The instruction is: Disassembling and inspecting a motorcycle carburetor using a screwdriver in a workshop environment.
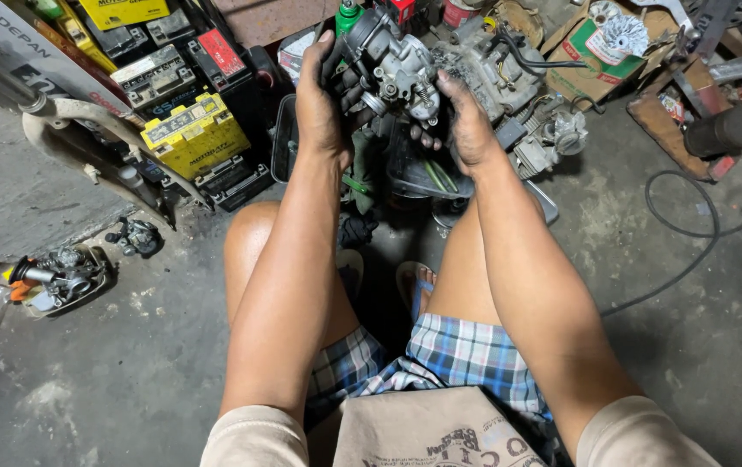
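Along the left edge of the frame, a small oily metal engine part with an orange piece (58, 278) lies on the grey concrete floor (129, 372), and just right of it sits a small dark metal fitting (135, 236). Above these, at upper left, a yellow box-shaped battery (195, 131) stands among black batteries (156, 76). At upper centre the left hand (321, 108), grimy, has its grip wrapped around the left side of a grey cast-metal carburettor (397, 73), thumb pointing up. The carburettor is held in the air between both hands, above the person's knees. The right hand (468, 128) has its grip closed on the carburettor's right and lower side, fingers curled beneath it. Below the hands lies a dark shallow metal tray (427, 177) on the floor. Further right, a grey metal engine assembly (496, 65) rests near an open cardboard box (591, 65), and a black cable (691, 229) loops across the floor at right.
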